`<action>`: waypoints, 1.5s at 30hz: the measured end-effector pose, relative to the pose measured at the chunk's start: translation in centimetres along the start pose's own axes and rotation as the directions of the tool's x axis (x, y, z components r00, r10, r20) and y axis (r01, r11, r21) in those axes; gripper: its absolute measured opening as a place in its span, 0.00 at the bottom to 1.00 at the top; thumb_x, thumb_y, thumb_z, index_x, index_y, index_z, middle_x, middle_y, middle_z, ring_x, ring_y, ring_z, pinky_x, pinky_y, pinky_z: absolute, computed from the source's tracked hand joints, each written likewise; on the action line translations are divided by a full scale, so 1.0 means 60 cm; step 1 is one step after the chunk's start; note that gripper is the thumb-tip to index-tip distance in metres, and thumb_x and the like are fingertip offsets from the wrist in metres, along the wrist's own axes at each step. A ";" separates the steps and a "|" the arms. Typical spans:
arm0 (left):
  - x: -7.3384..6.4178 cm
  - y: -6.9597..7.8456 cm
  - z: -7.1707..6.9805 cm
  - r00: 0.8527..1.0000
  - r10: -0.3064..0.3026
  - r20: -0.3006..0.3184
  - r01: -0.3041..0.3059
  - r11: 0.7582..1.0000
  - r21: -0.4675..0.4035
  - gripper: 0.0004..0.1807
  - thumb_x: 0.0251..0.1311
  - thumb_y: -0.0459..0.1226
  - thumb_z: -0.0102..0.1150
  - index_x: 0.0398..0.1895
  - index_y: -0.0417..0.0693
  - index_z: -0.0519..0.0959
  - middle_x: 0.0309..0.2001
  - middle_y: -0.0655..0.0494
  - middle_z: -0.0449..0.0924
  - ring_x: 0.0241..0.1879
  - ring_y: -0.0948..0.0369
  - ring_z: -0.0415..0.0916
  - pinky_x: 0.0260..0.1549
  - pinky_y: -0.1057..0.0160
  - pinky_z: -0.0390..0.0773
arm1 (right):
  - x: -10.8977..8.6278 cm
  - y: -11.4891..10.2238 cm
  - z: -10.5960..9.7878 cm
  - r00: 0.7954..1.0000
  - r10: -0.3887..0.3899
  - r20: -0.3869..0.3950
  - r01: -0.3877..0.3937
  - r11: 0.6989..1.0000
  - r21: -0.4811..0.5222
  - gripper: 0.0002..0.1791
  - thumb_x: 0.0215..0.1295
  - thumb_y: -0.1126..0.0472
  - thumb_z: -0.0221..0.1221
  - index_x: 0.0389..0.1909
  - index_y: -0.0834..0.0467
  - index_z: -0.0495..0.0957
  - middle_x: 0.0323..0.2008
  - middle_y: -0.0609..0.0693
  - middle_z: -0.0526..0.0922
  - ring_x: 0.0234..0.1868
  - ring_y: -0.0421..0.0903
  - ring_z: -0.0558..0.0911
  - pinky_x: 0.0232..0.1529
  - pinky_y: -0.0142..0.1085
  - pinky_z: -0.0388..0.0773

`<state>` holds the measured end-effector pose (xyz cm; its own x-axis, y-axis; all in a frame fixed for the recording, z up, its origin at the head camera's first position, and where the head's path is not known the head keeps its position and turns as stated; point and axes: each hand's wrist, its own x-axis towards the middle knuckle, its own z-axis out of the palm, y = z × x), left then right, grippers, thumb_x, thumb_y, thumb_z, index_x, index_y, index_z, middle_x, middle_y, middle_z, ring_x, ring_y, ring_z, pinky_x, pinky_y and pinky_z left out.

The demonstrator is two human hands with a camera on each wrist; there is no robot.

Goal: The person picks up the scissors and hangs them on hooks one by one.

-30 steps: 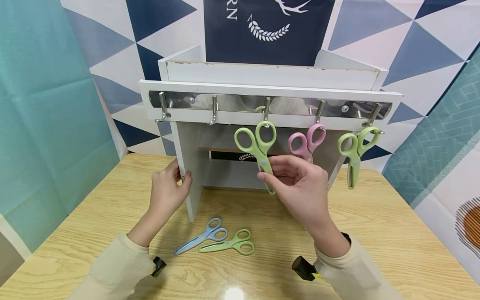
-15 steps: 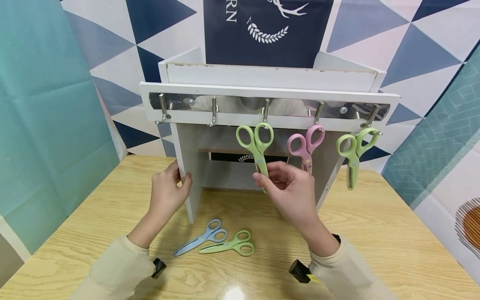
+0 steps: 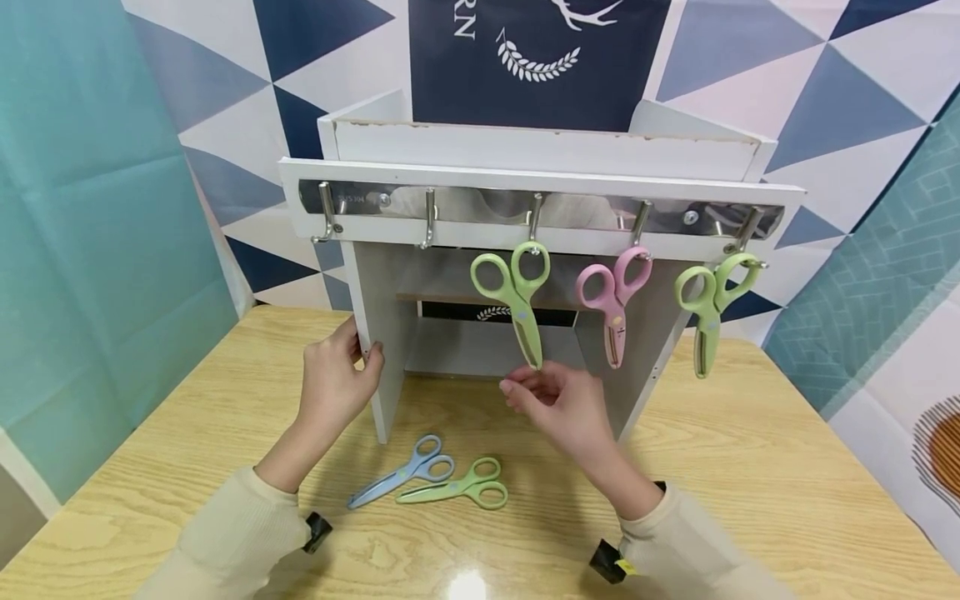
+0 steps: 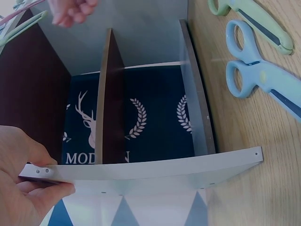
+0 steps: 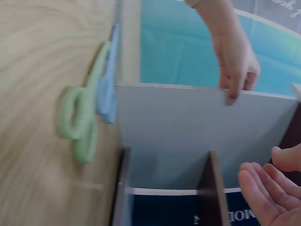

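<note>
My left hand [image 3: 337, 371] grips the front edge of the left side panel [image 4: 155, 172] of a white shelf unit, thumb on one face and fingers on the other. Green scissors [image 3: 523, 312] hang by one handle loop from the middle hook, blades down. Just beneath their tip is my right hand [image 3: 562, 408], fingers loosely bent and holding nothing; whether it touches the tip I cannot tell. Pink scissors [image 3: 615, 312] hang on the hook to the right, and another green pair [image 3: 707, 321] on the far right hook.
Blue scissors [image 3: 401, 477] and green scissors [image 3: 450, 492] lie on the wooden table [image 3: 750, 483] in front of the shelf. A metal hook rail [image 3: 480, 204] runs across the unit's top front; its two left hooks bear nothing. A patterned backdrop [image 3: 217, 50] stands behind.
My right hand has let go of the green scissors' blades and dropped down and slightly left. The scissors stay hanging on the middle hook. My left hand has not moved.
</note>
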<state>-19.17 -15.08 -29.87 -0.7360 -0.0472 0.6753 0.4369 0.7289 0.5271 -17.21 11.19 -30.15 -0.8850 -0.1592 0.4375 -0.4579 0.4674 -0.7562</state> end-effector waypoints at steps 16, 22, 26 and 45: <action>0.001 0.003 -0.002 1.000 -0.007 0.014 0.007 1.000 -0.004 0.13 0.54 0.28 0.57 0.43 0.28 0.78 0.39 0.32 0.84 0.38 0.43 0.86 0.37 0.47 0.85 | -0.027 0.034 0.039 0.863 0.002 0.505 0.108 0.976 -0.189 0.15 0.59 0.58 0.65 0.42 0.64 0.82 0.39 0.56 0.87 0.40 0.50 0.85 0.37 0.30 0.82; 0.001 0.003 -0.001 1.000 -0.001 0.016 0.001 1.000 -0.002 0.13 0.55 0.28 0.56 0.43 0.28 0.78 0.38 0.32 0.85 0.37 0.43 0.86 0.37 0.47 0.85 | -0.030 0.032 0.050 0.792 -0.048 0.608 0.235 0.944 -0.231 0.17 0.59 0.58 0.65 0.47 0.63 0.81 0.43 0.57 0.87 0.40 0.50 0.86 0.43 0.37 0.84; 0.001 0.003 -0.001 1.000 0.001 0.014 -0.001 1.000 0.003 0.13 0.54 0.28 0.56 0.42 0.28 0.78 0.37 0.33 0.85 0.36 0.44 0.86 0.36 0.47 0.85 | -0.029 0.027 0.063 0.707 -0.104 0.700 0.355 0.908 -0.224 0.18 0.60 0.57 0.64 0.49 0.60 0.80 0.46 0.53 0.86 0.42 0.45 0.85 0.46 0.31 0.82; 0.002 0.002 -0.003 1.000 -0.001 0.020 0.001 1.000 0.010 0.12 0.54 0.27 0.56 0.41 0.28 0.78 0.36 0.33 0.85 0.36 0.44 0.86 0.36 0.47 0.85 | -0.045 0.008 0.117 0.527 -0.080 0.846 0.625 0.711 -0.322 0.23 0.58 0.52 0.66 0.56 0.46 0.77 0.53 0.43 0.79 0.56 0.38 0.77 0.56 0.27 0.76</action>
<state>-19.10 -15.10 -29.64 -0.7467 -0.0343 0.6642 0.4312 0.7355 0.5226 -15.63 5.73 -35.12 -0.5011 -0.8570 -0.1204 -0.8516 0.5131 -0.1073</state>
